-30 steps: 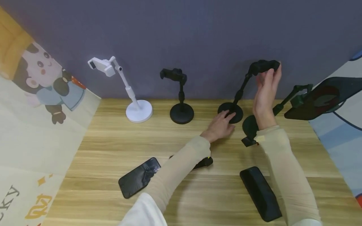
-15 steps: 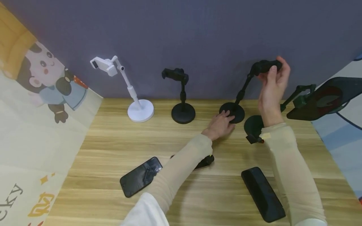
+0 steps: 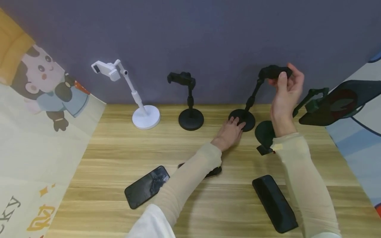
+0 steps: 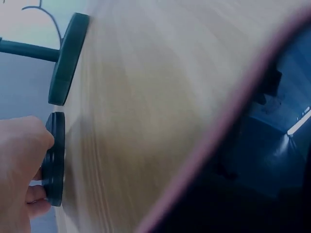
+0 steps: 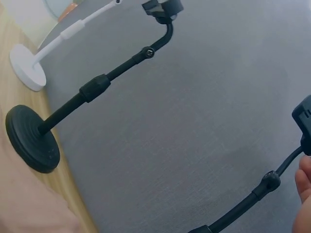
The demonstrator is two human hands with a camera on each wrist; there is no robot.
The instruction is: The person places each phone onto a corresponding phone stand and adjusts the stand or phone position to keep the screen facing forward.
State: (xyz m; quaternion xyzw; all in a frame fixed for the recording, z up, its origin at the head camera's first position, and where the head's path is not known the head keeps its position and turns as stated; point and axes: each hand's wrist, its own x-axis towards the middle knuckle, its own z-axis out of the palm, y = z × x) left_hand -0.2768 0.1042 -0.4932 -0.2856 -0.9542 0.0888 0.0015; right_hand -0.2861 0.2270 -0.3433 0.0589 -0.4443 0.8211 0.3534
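A black phone stand (image 3: 251,100) with a round base stands at the back right. My left hand (image 3: 228,134) holds its base, thumb and fingers spread over the disc; the left wrist view shows the base (image 4: 57,160) edge-on beside the fingertips. My right hand (image 3: 285,99) pinches the clamp (image 3: 275,70) at the top, thumb in front and fingers partly hidden behind it. In the right wrist view, only a few fingertips (image 5: 303,182) show below the clamp (image 5: 304,119).
Another black phone stand (image 3: 190,119) and a white one (image 3: 146,117) stand to the left. A dark green stand (image 3: 265,132) bears a dark slab (image 3: 342,104) at right. Phones (image 3: 146,187), (image 3: 275,203) lie on the wooden table (image 3: 113,155); a third phone (image 3: 213,172) is partly under the left forearm.
My right hand has shifted slightly right along the clamp, and its fingers are now bent around the clamp's end. My left hand stays at the base.
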